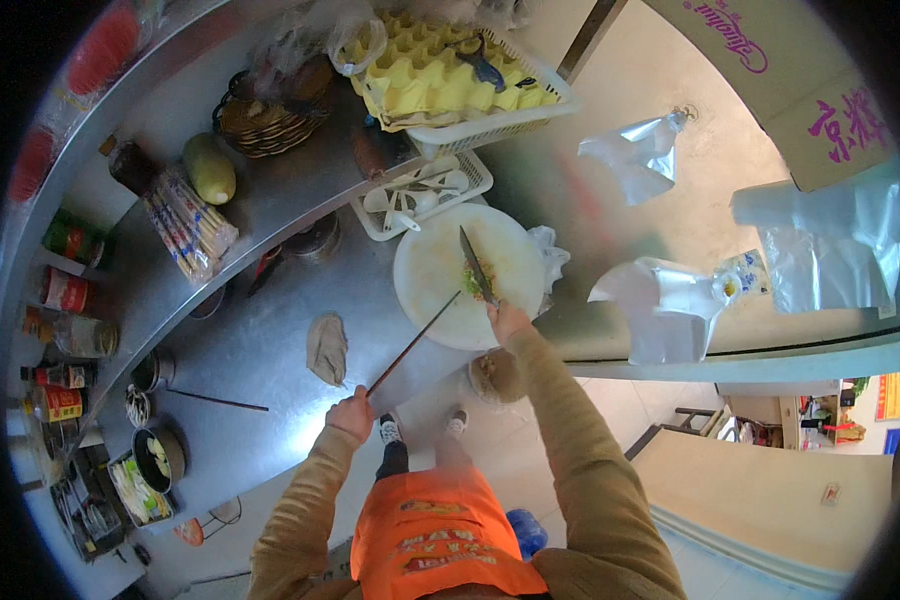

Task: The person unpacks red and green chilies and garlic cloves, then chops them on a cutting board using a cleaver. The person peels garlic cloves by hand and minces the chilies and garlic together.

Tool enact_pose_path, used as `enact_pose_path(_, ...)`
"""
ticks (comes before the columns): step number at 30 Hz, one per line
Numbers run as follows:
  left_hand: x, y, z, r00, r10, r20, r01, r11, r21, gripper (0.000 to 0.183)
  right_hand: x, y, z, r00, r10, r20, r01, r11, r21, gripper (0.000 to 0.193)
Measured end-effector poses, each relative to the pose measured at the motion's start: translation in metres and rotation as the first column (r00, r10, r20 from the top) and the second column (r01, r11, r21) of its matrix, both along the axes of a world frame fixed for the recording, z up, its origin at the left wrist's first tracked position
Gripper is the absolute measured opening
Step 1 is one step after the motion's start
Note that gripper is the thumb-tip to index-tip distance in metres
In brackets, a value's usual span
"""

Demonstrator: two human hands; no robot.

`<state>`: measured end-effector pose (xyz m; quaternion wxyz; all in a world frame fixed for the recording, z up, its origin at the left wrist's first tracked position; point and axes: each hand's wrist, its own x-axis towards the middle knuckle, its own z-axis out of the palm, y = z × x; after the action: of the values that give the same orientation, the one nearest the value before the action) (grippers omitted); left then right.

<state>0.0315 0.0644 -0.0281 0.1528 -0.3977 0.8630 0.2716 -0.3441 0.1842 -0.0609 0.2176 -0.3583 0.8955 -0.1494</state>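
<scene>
My right hand is closed around the handle of a knife. Its dark blade lies over a round white cutting board, pointing away from me. Partly under the blade is a small heap of chopped green and reddish bits. Closed in my left hand is a long, thin brown cooking chopstick; whether it is one or a pair pressed together, I cannot tell. Its far tip reaches over the board, close to the chopped bits. A crumpled grey-brown cloth lies on the steel counter, ahead of my left hand.
Behind the board stands a white basket of ladles and spoons, below a yellow egg tray. Another long stick and a dark pot are at left. Plastic bags hang on the right wall. A steel shelf overhangs the counter.
</scene>
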Motion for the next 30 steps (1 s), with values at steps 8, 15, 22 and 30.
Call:
enact_pose_path(8,0.003,0.007,-0.005,0.999,-0.033,-0.019,0.033,0.999,0.001,0.023,-0.035,0.035,-0.01,0.996,0.084,-0.008,-0.084,0.994,0.067,0.048)
enact_pose_path(15,0.001,0.009,-0.004,0.997,0.015,-0.074,-0.018,0.999,-0.042,0.018,-0.018,0.031,-0.002,0.997,0.077,-0.004,-0.077,0.996,0.036,0.047)
enact_pose_path(22,0.003,0.012,-0.001,1.0,-0.011,-0.004,0.011,0.999,-0.04,0.021,-0.007,0.035,-0.01,0.998,0.004,0.068,-0.004,1.0,0.011,0.048)
enact_pose_path(30,0.004,0.01,-0.004,1.0,-0.018,-0.024,0.017,0.999,-0.028,0.021,0.012,0.025,-0.009,0.996,-0.084,0.01,0.085,0.996,-0.04,0.05)
